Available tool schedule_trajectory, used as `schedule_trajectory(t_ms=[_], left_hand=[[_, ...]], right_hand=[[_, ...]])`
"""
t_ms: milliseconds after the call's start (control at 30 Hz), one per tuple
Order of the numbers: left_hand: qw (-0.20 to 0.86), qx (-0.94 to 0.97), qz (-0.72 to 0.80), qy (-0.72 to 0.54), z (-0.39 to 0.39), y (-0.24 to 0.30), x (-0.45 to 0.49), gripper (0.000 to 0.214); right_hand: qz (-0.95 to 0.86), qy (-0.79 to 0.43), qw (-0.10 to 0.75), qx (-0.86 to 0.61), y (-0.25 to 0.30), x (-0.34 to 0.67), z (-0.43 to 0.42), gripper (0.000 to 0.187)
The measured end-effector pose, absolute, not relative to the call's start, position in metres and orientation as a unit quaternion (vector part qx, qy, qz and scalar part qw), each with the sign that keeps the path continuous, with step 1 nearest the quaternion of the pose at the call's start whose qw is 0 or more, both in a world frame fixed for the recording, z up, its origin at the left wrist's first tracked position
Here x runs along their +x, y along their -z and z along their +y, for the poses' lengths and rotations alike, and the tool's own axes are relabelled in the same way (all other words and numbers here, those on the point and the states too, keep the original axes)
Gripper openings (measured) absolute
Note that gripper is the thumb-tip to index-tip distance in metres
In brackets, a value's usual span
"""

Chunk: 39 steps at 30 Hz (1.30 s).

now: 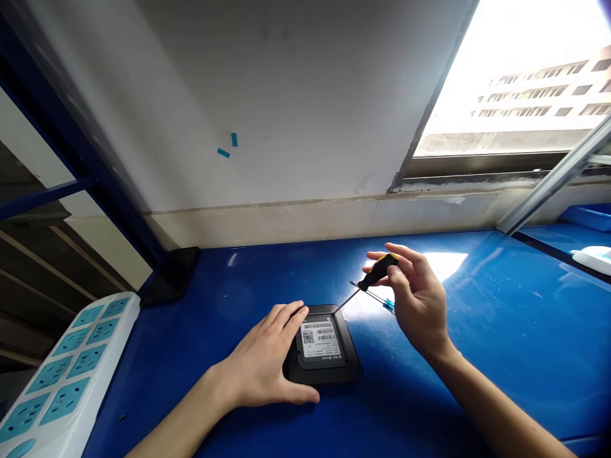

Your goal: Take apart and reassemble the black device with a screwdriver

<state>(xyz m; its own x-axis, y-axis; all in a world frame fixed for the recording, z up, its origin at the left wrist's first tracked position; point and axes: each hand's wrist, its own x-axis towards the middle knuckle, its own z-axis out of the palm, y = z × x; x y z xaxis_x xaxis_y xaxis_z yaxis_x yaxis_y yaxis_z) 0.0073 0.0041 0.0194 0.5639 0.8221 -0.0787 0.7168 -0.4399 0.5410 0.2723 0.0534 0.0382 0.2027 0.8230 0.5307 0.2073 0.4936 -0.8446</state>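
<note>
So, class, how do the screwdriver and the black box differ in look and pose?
The screwdriver is slim; the black box is broad. The screwdriver tilts in the right hand; the black box lies flat on the table. The screwdriver shows some yellow; the black box has a white label. Both are partly black.

Workshop, probably for electronics: the room held a glossy blue bench (229, 289), set against a plain wall (305, 108) with one window (515, 95). On the bench lay one black labelled case (321, 343) and one slim blue-handled tool (388, 305), with one black-and-yellow screwdriver (379, 273) held at the case. A white multi-socket power strip (102, 356) and blue framing (114, 197) stood left.
</note>
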Motion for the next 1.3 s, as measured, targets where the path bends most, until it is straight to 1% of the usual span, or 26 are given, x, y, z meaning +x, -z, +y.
schedule_trajectory(t_ms=[67, 133, 233, 467, 633, 733, 933, 1067, 1300], left_hand=[[0.267, 0.843, 0.457, -0.097, 0.0040, -0.0182, 0.0066, 0.120], [0.263, 0.843, 0.459, -0.093, 0.0037, -0.0175, 0.0064, 0.122], [0.262, 0.843, 0.460, -0.092, 0.0032, -0.0181, 0.0068, 0.122], [0.268, 0.843, 0.457, -0.097, 0.0035, -0.0191, 0.0081, 0.120], [0.270, 0.841, 0.456, -0.106, 0.0044, -0.0152, 0.0066, 0.120], [0.268, 0.842, 0.456, -0.108, 0.0045, -0.0143, 0.0062, 0.121], [0.263, 0.841, 0.463, -0.096, 0.0044, -0.0170, 0.0074, 0.122], [0.260, 0.842, 0.465, -0.082, 0.0040, -0.0194, 0.0084, 0.122], [0.263, 0.843, 0.461, -0.092, 0.0037, -0.0189, 0.0077, 0.121]], right_hand=[[-0.580, -0.255, 0.639, -0.436, -0.0379, 0.2710, 0.0526, 0.024], [-0.579, -0.261, 0.638, -0.435, -0.0380, 0.2700, 0.0516, 0.025], [-0.581, -0.246, 0.641, -0.437, -0.0382, 0.2699, 0.0513, 0.027], [-0.578, -0.221, 0.646, -0.447, -0.0376, 0.2724, 0.0560, 0.023], [-0.588, -0.240, 0.629, -0.448, -0.0383, 0.2723, 0.0524, 0.029], [-0.585, -0.257, 0.626, -0.447, -0.0399, 0.2717, 0.0488, 0.030], [-0.584, -0.232, 0.647, -0.431, -0.0393, 0.2710, 0.0509, 0.023], [-0.580, -0.221, 0.645, -0.446, -0.0392, 0.2706, 0.0534, 0.020], [-0.586, -0.243, 0.624, -0.456, -0.0404, 0.2714, 0.0519, 0.029]])
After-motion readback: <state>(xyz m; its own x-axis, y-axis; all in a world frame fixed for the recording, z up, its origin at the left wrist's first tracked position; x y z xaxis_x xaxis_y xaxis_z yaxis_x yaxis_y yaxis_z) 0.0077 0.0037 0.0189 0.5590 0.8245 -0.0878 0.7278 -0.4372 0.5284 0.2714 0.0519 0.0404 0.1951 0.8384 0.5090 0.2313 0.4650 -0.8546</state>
